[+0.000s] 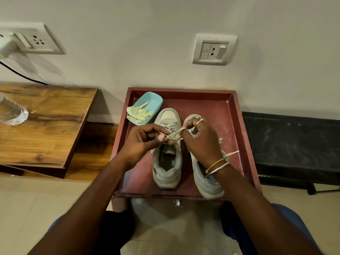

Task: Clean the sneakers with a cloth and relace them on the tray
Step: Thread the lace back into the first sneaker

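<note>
A pale beige shoelace is held taut above the tongue of the left pale grey sneaker. It is pinched at one end by the curled fingers of the left hand and at the other by the right hand, on which a ring is worn. The right pale grey sneaker is set just beside the first, partly covered by the right wrist. Both are carried by a dark red square tray. In its far left corner a light blue plastic dish is placed, with a crumpled pale yellow cloth draped over its rim. A clear plastic bottle is laid on a wooden counter to the left.
</note>
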